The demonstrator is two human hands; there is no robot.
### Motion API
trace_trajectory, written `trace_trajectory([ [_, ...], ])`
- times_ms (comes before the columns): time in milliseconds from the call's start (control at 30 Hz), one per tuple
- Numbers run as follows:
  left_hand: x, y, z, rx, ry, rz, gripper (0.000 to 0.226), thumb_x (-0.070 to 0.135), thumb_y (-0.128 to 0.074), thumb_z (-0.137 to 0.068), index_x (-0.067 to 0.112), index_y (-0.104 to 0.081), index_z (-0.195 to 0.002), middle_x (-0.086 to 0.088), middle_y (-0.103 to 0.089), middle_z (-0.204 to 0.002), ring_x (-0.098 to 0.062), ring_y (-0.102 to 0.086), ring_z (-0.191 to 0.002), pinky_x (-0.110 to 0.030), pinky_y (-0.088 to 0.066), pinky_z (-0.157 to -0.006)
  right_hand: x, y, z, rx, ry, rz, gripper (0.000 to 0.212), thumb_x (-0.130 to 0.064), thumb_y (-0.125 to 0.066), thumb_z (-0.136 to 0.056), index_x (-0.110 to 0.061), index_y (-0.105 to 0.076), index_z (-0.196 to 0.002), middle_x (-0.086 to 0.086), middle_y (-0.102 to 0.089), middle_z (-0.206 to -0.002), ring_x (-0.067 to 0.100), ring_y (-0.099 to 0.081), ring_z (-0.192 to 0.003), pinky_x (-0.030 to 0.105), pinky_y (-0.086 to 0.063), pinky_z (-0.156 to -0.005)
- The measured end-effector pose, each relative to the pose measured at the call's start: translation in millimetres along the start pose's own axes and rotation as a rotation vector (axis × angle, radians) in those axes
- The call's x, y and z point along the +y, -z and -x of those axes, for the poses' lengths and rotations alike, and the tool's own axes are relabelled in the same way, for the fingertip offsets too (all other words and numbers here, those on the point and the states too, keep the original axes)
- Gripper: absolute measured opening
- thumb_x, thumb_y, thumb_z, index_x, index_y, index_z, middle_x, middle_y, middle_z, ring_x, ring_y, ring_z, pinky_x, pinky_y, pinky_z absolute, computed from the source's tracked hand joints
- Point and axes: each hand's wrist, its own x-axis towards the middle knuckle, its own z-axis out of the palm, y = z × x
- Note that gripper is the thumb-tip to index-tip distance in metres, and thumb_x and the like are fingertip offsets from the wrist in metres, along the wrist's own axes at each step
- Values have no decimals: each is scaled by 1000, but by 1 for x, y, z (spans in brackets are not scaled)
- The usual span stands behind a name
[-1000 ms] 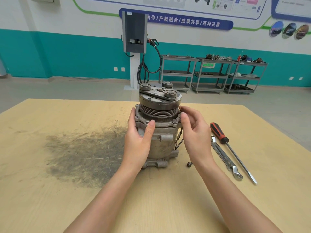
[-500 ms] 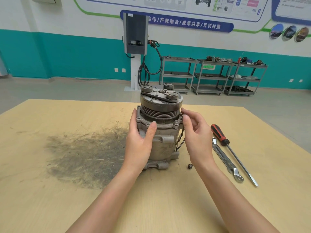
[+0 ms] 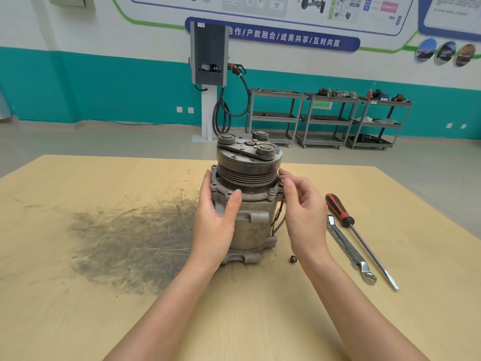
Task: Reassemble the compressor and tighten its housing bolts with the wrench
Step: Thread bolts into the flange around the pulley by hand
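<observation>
A grey metal compressor stands upright on the wooden table, its grooved pulley and clutch plate on top. My left hand wraps the left side of its housing, thumb resting on the flange. My right hand is at the right rim of the flange, fingertips pinched on a housing bolt there. Another bolt head sits in the flange at the front. A steel wrench lies on the table to the right. One loose bolt lies by the compressor's base.
A red-handled screwdriver lies beside the wrench. A dark greasy smear covers the table left of the compressor. Beyond the table stand grey shelf carts and a wall-mounted charging unit.
Both hands keep their places on the compressor; the right fingers shift slightly at the flange rim. The view has drifted a little.
</observation>
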Motion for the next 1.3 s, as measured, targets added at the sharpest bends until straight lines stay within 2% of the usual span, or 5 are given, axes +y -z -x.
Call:
trace_trajectory([
  [200,1,0,0,-2,-2,6,89,59,-57,-80,29,-22,-156,40,-32,-136,38,-27,-115,5,-26,-97,-2,-1,-5,10,-29,8,12,-16,-64,-94,-17,-59,-84,-9,-70,-111,-2,-67,-99,28,-56,-90],
  [633,8,1,3,2,16,7,92,62,-56,-77,30,-22,-156,18,-36,-154,7,-33,-138,-30,-29,-119,0,1,-6,-4,-9,23,8,-16,-66,-92,-17,-62,-85,-11,-70,-109,-2,-66,-100,34,-56,-93],
  [833,8,1,3,-5,20,-8,93,63,-55,-77,30,-21,-156,23,-36,-147,19,-35,-128,-23,-29,-115,1,3,-2,-47,14,11,14,-13,-57,-98,-18,-66,-108,-9,-71,-107,1,-66,-102,28,-54,-92],
  [1033,9,1,3,-4,24,1,92,62,-56,-77,29,-21,-156,23,-35,-149,19,-32,-130,-20,-28,-113,-1,1,-6,-24,-19,-3,8,-13,-64,-93,-17,-60,-86,-8,-70,-112,0,-67,-101,35,-56,-93],
  [1300,8,1,2,-1,18,-13,91,62,-55,-78,29,-21,-156,22,-35,-149,22,-34,-127,-13,-29,-110,-2,5,-4,-50,8,5,14,-11,-57,-97,-18,-68,-102,-6,-71,-110,1,-66,-102,28,-54,-93],
])
